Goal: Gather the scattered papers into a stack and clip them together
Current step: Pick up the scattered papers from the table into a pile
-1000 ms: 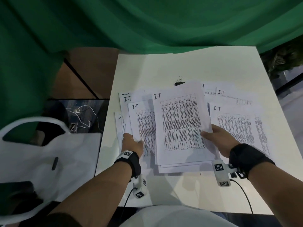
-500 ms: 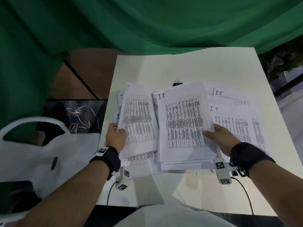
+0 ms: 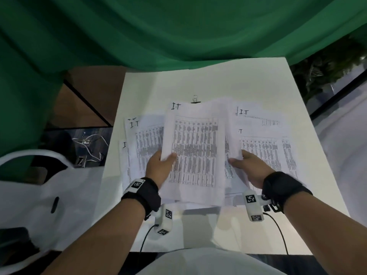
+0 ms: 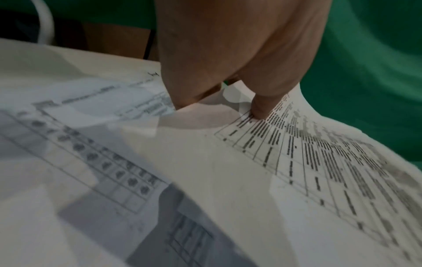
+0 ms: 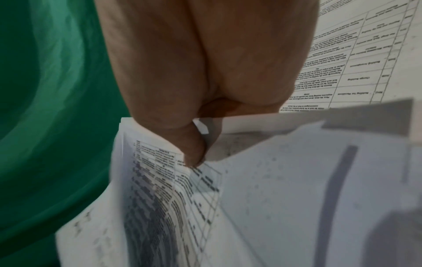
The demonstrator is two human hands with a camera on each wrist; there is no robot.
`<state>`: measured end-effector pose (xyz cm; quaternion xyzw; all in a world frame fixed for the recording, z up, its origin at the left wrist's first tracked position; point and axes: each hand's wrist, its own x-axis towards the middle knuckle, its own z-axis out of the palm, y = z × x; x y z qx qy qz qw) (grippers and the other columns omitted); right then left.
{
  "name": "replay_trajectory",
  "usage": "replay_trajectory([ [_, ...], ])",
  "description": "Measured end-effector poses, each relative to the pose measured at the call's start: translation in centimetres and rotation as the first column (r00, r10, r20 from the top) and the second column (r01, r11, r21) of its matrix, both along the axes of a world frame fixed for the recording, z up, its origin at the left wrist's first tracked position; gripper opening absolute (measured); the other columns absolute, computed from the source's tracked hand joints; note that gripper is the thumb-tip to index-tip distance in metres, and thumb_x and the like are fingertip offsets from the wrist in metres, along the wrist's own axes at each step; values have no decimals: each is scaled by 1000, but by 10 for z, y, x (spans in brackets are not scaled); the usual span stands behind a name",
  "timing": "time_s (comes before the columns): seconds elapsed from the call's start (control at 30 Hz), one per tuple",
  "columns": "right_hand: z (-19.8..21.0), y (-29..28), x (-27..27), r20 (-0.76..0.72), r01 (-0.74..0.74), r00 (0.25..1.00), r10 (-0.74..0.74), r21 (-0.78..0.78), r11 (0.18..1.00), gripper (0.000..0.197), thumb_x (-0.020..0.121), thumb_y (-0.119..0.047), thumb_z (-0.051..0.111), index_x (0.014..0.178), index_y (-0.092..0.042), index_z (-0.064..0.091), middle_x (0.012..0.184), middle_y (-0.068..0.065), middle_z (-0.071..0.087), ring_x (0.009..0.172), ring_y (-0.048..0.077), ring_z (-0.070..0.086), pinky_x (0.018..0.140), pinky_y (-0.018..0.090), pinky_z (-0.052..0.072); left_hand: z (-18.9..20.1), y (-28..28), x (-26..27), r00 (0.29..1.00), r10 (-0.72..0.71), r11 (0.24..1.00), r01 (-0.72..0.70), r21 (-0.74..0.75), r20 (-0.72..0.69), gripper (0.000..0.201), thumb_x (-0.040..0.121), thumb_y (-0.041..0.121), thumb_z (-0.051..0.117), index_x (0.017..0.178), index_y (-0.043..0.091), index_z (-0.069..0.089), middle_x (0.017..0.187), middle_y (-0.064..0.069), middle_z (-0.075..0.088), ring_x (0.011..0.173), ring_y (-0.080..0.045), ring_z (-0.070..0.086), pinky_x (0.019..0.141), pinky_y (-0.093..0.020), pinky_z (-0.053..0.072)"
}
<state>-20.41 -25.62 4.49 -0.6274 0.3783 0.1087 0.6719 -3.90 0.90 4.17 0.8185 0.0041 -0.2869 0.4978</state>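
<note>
White table (image 3: 198, 84): both hands' fingers (image 3: 169, 156) pinch "I.T"-headed papers (image 3: 195, 151) near a binder clip (image 3: 195, 100).

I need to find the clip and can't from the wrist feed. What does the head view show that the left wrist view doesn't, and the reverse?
Only the head view shows the black binder clip on the white table beyond the papers, the right hand gripping the stack, and loose sheets at right. Only the left wrist view shows the thumb pressing the sheet's print close up. Both show the left hand pinching a printed sheet over other papers.
</note>
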Motion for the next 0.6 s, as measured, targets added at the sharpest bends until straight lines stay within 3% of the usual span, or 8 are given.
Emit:
replay_trajectory([
  [0.13, 5, -19, -18, 55, -73, 996, 67, 133, 988, 35, 103, -7, 60, 138, -13, 64, 129, 12, 76, 120, 34, 72, 109, 53, 52, -3, -34, -17, 967, 10, 998, -24, -51, -256, 59, 96, 45, 73, 139, 20, 43, 136, 1, 58, 126, -24, 56, 103, -38, 42],
  [0.2, 5, -30, -27, 29, -115, 993, 112, 147, 982, 40, 104, -2, 51, 141, -14, 60, 128, 13, 76, 121, 34, 71, 110, 52, 52, -5, -45, -21, 922, -62, 995, 26, -99, -381, 82, 95, 48, 73, 159, 21, 30, 157, 4, 43, 145, -24, 42, 121, -47, 27],
  [0.23, 1, -38, -32, 15, -128, 992, 127, 152, 980, 44, 104, -4, 50, 146, -16, 56, 130, 11, 75, 123, 33, 70, 112, 53, 50, -6, -51, -23, 906, -109, 990, 61, -130, -408, 82, 97, 46, 71, 163, 23, 28, 161, 8, 39, 150, -21, 37, 124, -46, 20],
  [0.3, 3, -47, -41, -2, -140, 990, 143, 190, 972, 46, 104, -18, 54, 150, -20, 53, 133, 5, 74, 128, 30, 68, 116, 53, 47, -4, -63, -29, 901, -173, 979, 112, -171, -398, 69, 102, 38, 66, 161, 23, 34, 160, 11, 42, 147, -15, 37, 122, -39, 21],
  [0.4, 5, -61, -51, -43, -29, 998, 37, 177, 984, 41, 107, -48, 51, 128, -15, 64, 126, 0, 72, 123, 25, 66, 102, 42, 54, -3, -78, -37, 935, -185, 976, 138, -168, -303, 55, 108, 29, 58, 159, 25, 40, 151, 11, 50, 143, -15, 43, 117, -36, 27],
  [0.43, 1, -66, -55, -67, 40, 997, -33, 110, 993, 47, 107, -53, 48, 124, -13, 66, 124, 8, 73, 113, 25, 69, 96, 42, 57, -4, -83, -39, 948, -172, 979, 134, -153, -268, 52, 108, 27, 56, 158, 26, 42, 150, 11, 52, 143, -17, 45, 116, -36, 28],
  [0.5, -17, -80, -65, -154, 117, 976, -155, -229, 966, 53, 102, -57, 53, 123, -10, 64, 121, 16, 73, 107, 31, 69, 98, 49, 57, -5, -90, -42, 971, -134, 986, 111, -125, -200, 46, 109, 27, 53, 155, 26, 47, 148, 8, 56, 141, -19, 49, 114, -35, 31],
  [0.6, -43, -98, -83, -413, -106, 889, -199, -607, 787, 75, 88, -68, 66, 135, -9, 57, 131, 22, 63, 122, 41, 61, 109, 47, 46, -7, -95, -45, 988, -75, 993, 63, -96, -133, 47, 108, 28, 53, 155, 26, 48, 149, 6, 58, 140, -20, 52, 117, -38, 35],
])
